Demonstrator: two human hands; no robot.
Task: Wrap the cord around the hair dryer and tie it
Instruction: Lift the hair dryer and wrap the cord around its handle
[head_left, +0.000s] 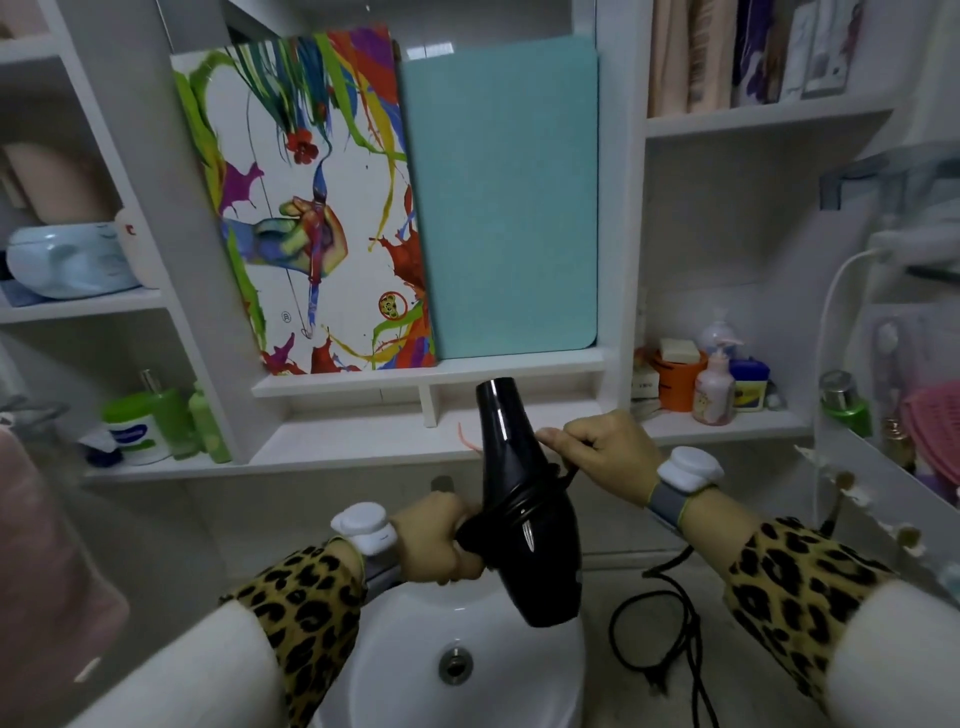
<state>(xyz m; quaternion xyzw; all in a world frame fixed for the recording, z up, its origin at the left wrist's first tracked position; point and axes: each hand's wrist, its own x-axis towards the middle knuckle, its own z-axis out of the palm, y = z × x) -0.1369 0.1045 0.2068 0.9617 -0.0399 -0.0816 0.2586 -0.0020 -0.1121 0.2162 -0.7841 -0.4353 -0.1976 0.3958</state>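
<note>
A glossy black hair dryer (524, 499) is held above the white sink (395, 654), nozzle pointing up and away. My left hand (436, 538) grips its handle on the left side. My right hand (602, 454) pinches the black cord (649, 629) just right of the dryer's body, where a turn of cord lies across the barrel. The rest of the cord drops behind my right wrist and lies in loose loops on the counter to the right of the sink, with the plug near the front.
A colourful painted board (311, 208) and a teal panel (504, 208) lean in the cabinet behind. Bottles and an orange cup (675, 379) stand on the right shelf, green jars (145, 421) on the left. A white rack (883, 467) juts in at right.
</note>
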